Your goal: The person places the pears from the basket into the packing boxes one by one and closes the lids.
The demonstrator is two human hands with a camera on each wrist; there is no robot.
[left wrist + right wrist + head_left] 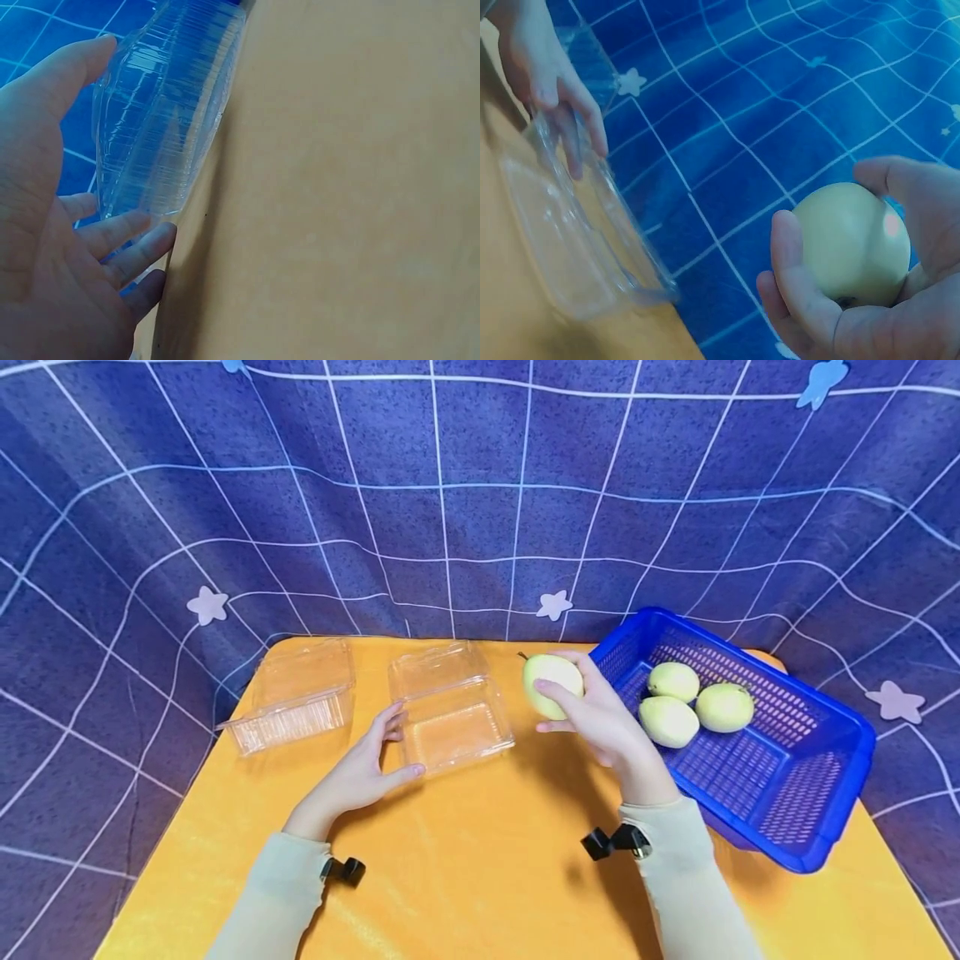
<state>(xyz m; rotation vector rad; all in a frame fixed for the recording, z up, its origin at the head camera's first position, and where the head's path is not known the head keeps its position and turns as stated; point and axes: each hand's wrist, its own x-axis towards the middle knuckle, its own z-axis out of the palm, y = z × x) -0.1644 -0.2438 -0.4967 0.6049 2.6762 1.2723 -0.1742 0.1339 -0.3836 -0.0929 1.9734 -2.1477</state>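
My right hand [600, 714] grips a pale yellow-green pear [553, 685] above the table; its dark stem points left in the head view. In the right wrist view, thumb and fingers wrap round the pear [851, 244]. My left hand [367, 772] is at the left side of a clear plastic clamshell box [457, 735], thumb and fingers spread along its edge. The box lies with its lid raised toward the back. Seen from the left wrist, relaxed fingers reach right to the wall of the clear box [161, 112].
A blue plastic basket [795, 852] at the right holds several pears, one of them a pear [725, 707] nearest its middle. Another clear clamshell box [296, 722] stands at the left. Behind the orange-covered table [465, 877] hangs a blue gridded curtain [480, 518].
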